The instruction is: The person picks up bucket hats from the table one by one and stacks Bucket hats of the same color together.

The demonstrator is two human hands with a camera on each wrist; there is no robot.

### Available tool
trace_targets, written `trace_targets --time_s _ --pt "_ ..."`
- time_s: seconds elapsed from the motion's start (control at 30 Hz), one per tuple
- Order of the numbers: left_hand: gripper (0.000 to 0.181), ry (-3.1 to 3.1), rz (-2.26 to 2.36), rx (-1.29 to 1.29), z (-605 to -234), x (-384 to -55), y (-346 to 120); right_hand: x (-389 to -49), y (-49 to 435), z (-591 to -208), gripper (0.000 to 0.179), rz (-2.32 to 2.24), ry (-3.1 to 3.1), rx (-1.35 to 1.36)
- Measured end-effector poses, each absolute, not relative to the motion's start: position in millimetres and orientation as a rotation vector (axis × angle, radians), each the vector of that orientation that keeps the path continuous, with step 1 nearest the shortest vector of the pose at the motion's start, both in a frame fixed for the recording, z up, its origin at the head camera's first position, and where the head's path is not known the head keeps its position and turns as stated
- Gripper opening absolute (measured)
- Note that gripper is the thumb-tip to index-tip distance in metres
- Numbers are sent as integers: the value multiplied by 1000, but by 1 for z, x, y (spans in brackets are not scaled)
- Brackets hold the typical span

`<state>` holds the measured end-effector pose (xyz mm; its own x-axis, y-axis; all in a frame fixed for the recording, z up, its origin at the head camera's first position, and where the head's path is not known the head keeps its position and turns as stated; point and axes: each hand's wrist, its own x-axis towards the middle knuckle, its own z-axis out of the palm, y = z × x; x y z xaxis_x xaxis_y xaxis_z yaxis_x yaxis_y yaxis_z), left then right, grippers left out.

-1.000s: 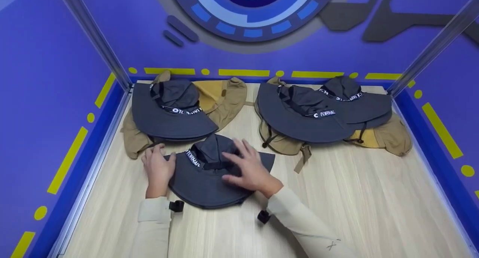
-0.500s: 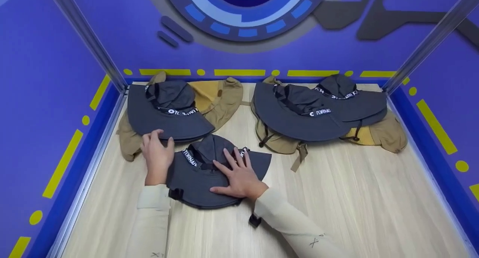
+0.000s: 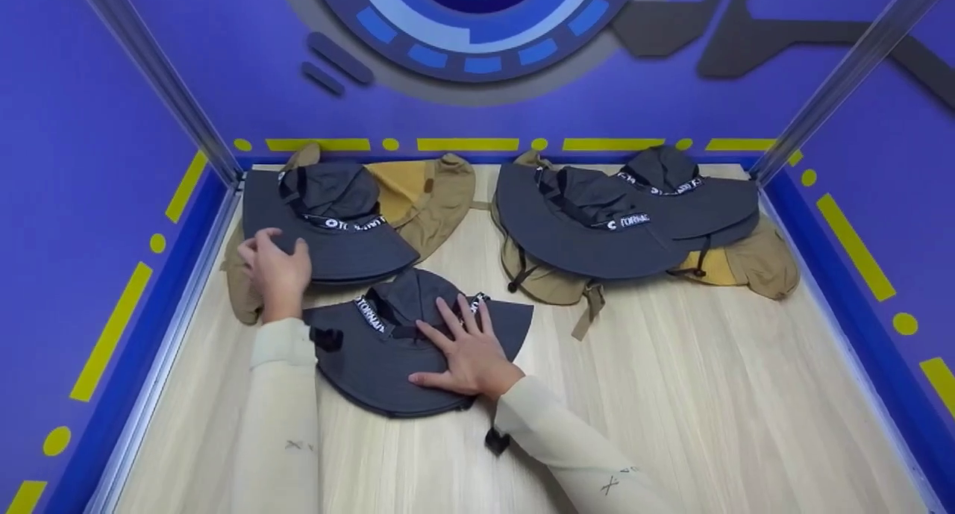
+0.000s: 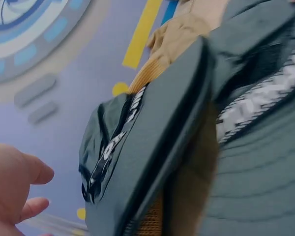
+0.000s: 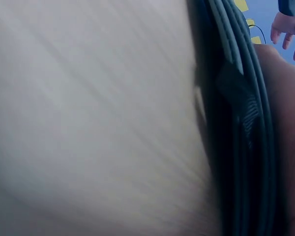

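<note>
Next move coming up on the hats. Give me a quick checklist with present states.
1. Right hand resting on the front hat, fingers spread: ok.
2. Left hand free of any grip: ok.
3. Left hand touching the back-left hat: cannot tell; it is over the brim in the head view.
4. Back-right hats separate: not ok, they overlap.
5. Front hat a single layer: not ok, several edges show in the right wrist view.

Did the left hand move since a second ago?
Yes. Judged against the yellow dashes on the back wall, the left hand has moved forward, toward that wall, and a little left. It now shows over the back-left hat.
</note>
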<state>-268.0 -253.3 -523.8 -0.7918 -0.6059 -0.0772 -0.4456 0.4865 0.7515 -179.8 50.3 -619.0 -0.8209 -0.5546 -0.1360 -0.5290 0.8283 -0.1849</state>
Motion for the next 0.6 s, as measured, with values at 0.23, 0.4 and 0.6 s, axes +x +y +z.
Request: trace_targets --time_s 0.23,0.4,0.6 --pt "57 -2359 -1499 1062 -516 -287 -270 -180 49 -615 96 -222 2814 -839" --pt "59 -2209 -1634 1153 -521 -290 -274 -181 49 -615 96 -224 2804 -828" --pt "63 -2249 -1599 1233 -527 -288 -277 -181 50 -616 96 -228 2791 -814"
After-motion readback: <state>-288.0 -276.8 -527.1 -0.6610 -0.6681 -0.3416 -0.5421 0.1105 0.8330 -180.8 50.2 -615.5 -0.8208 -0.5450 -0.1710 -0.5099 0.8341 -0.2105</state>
